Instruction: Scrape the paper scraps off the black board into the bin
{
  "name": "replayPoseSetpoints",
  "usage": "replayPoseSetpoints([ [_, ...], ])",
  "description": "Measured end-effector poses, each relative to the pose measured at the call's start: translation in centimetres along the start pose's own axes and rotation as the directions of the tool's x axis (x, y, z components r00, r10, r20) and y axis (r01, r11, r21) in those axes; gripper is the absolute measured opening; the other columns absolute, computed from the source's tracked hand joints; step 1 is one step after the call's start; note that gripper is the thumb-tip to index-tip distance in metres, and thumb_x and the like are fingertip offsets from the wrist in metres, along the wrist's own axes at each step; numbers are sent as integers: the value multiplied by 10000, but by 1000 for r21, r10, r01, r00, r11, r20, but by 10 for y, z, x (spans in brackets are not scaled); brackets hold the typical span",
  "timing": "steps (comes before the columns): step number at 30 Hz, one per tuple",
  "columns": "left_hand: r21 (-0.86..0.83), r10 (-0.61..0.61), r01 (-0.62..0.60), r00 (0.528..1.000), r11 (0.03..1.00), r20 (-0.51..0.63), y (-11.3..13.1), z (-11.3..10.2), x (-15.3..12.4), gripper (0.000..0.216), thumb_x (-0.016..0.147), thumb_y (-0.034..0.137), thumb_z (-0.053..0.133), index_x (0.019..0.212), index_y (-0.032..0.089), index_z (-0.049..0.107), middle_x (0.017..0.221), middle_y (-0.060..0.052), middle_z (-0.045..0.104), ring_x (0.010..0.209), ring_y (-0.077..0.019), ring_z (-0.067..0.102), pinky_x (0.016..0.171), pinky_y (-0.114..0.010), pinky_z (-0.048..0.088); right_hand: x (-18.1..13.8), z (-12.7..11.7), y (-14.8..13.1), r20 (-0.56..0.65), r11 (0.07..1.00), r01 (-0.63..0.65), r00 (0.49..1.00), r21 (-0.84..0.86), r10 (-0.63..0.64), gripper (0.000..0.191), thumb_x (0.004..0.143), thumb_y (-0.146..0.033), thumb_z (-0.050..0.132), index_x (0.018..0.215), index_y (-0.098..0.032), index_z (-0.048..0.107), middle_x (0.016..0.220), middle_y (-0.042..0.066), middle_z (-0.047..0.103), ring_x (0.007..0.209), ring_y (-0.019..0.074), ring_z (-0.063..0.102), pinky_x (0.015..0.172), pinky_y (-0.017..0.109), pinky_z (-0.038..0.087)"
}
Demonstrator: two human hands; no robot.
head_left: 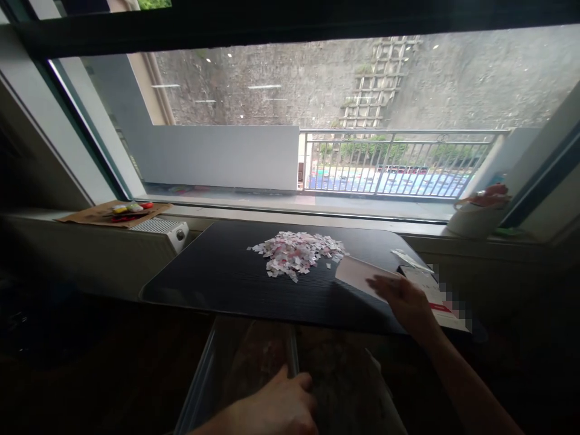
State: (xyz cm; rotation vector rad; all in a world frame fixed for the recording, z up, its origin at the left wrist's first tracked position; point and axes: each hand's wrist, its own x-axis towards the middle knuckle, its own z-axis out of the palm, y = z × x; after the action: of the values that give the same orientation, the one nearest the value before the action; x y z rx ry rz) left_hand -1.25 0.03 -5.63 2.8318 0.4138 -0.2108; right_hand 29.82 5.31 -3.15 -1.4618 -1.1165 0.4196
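A heap of small white and pinkish paper scraps [296, 251] lies on the dark table [190, 272]. My right hand [401, 296] is closed on a pale, flat card [357, 273], whose far edge comes close to the right side of the heap. Below the table's near edge, my left hand [281, 402] has its fingers wrapped round the rim of a see-through plastic bin [258, 350]. The inside of the bin is dim and hard to make out.
At the table's right end lie a white printed box [426, 287] and some pale strips [410, 260]. A radiator [161, 232] stands to the left, near brown paper [86, 214] with colourful items. A white pitcher-like vessel [475, 214] stands by the window at right.
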Motion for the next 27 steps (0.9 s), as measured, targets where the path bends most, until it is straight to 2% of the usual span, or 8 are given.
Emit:
replayPoseSetpoints([
  [5,15,16,-17,1000,1000,27,0,-2,5,230,901,307,671,709,186,631,795,-19,650,886,-195,497,773,-382,325,5,-7,10,-118,1000,13,993,-27,-16,536,696,-673,755,933,-192,755,894,132,829,902,364,786,857,536,618],
  [11,1,-3,3,999,1000,44,3,-5,3,246,900,288,668,686,180,614,781,-17,641,863,-194,474,701,-377,261,-1,-1,11,-1,998,57,998,-34,-58,499,706,-672,732,897,-212,769,819,92,824,810,319,790,753,443,640],
  [13,-9,-4,4,999,1000,47,5,-9,1,235,892,281,674,689,181,614,789,-20,634,878,-200,471,687,-376,248,2,1,9,-14,996,66,998,-59,-67,480,730,-630,719,941,-202,774,858,103,823,846,330,783,786,460,627],
  [16,-25,0,1,999,1000,34,6,-13,-2,227,893,288,669,698,181,623,807,-20,628,887,-198,468,695,-377,256,26,8,8,-73,990,73,994,-123,-82,447,766,-530,703,1037,-182,769,932,127,815,965,370,750,896,517,574],
  [21,-30,35,-35,999,999,6,2,-9,1,295,939,322,609,686,172,610,769,-14,614,842,-181,437,756,-378,305,88,38,13,-40,982,32,998,-184,-40,237,899,-356,675,1081,-231,760,1024,96,789,1073,339,690,984,492,526],
  [25,-22,44,-43,997,999,57,-6,4,13,312,925,360,631,678,171,607,717,-17,599,795,-171,425,759,-365,358,116,64,21,61,981,-55,996,-188,67,330,977,-369,651,1265,-208,655,1322,82,651,1096,268,667,907,453,578],
  [27,-34,-48,52,994,998,99,-8,10,16,283,935,325,621,707,156,612,709,-14,604,740,-145,443,790,-364,417,122,72,22,131,981,-78,986,-180,102,368,978,-372,653,1301,-198,626,1352,84,625,1104,267,664,899,461,583],
])
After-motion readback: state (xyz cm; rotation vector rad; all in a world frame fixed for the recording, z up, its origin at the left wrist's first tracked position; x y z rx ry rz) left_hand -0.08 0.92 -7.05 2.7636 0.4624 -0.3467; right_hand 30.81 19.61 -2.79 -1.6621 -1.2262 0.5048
